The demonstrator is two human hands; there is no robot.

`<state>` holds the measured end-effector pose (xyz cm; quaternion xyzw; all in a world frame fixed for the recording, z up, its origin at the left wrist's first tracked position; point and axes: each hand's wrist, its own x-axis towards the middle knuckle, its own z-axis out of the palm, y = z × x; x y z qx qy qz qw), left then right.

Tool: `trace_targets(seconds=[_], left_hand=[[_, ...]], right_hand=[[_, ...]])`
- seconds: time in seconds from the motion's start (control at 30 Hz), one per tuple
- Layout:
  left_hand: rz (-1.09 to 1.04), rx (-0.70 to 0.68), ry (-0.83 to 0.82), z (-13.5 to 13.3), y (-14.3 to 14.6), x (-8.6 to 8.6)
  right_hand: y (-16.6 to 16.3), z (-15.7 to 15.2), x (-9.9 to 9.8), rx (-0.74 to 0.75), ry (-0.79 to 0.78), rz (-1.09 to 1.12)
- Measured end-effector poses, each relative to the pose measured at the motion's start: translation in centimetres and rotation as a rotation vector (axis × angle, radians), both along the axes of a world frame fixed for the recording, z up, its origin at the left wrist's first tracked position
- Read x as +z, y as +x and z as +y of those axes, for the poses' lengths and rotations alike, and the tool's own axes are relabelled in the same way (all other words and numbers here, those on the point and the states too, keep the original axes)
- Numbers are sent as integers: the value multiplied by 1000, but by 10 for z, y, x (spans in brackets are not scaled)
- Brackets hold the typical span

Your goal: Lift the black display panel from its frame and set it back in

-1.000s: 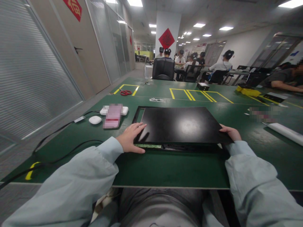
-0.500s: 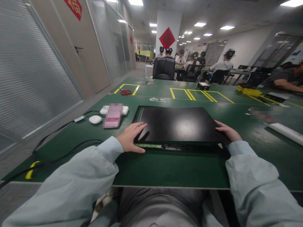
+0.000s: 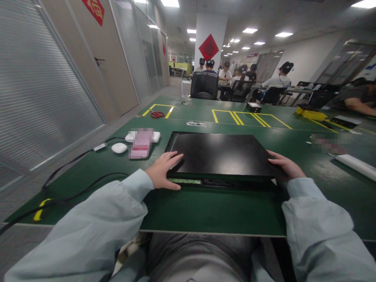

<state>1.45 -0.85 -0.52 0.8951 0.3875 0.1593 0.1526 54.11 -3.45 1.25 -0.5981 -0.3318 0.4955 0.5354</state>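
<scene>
A flat black panel lies over a black frame on the green table in front of me. A strip of green circuit board shows along its near edge. My left hand rests on the panel's near left corner, fingers stretched flat on top and thumb along the near edge. My right hand lies on the near right corner, fingers extended over the top surface. Both sleeves are pale blue.
A white mouse-like device, a pink blurred item and black cables lie left of the panel. Red scissors and yellow floor-tape boxes are farther back. A white roll lies right. Several seated people are beyond.
The panel has dropped lower and flatter onto the frame. My right hand moved from gripping the right edge to lying on top of the corner. The left hand stayed put.
</scene>
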Motion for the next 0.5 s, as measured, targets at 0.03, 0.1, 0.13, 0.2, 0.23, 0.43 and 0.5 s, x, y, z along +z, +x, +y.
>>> trace_targets(seconds=[0.03,0.1,0.13,0.2,0.23,0.43,0.5], left_hand=[[-1,3,-2,0,0,0],[-3,6,-5,0,1,1],[-4,3,-7,-1,1,1],[-9,-6,-9,-1,1,1],[-11,-9,-9,0,1,1],[-4,-14,-4,1,1,0],[-3,-17,-2,1,1,0]], right_hand=[[-1,0,0,-6,10,2],[-4,1,-3,-15,52,5],[-6,2,-5,-20,82,1],[-9,4,-9,-28,137,-17],[-10,6,-11,-31,151,-27],[-10,9,-16,-8,129,-41],[-9,8,-16,-5,125,-40]])
